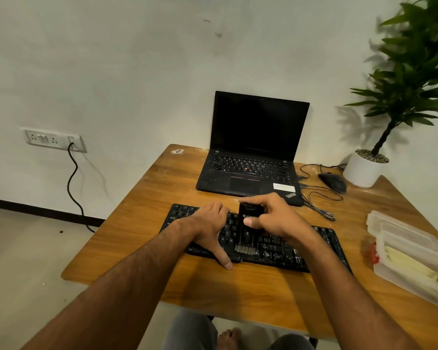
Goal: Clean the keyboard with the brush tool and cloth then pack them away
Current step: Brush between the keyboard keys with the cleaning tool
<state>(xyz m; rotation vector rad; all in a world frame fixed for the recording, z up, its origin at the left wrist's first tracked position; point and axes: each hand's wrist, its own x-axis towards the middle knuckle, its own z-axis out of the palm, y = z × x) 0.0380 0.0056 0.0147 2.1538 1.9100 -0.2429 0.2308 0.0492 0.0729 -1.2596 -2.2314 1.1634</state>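
On the wooden table [142,223] the black keyboard [276,245] lies along the near edge, my left hand [209,227] resting flat on its left half, while my right hand [276,218] grips the brush tool [247,232], bristles on the keys.

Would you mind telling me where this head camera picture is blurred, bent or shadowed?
Head view: the plant at upper right is smeared by blur; wide-angle distortion bends the table edges; both forearms cast soft shadows on the wood below the keyboard; the laptop screen is dark, without glare.
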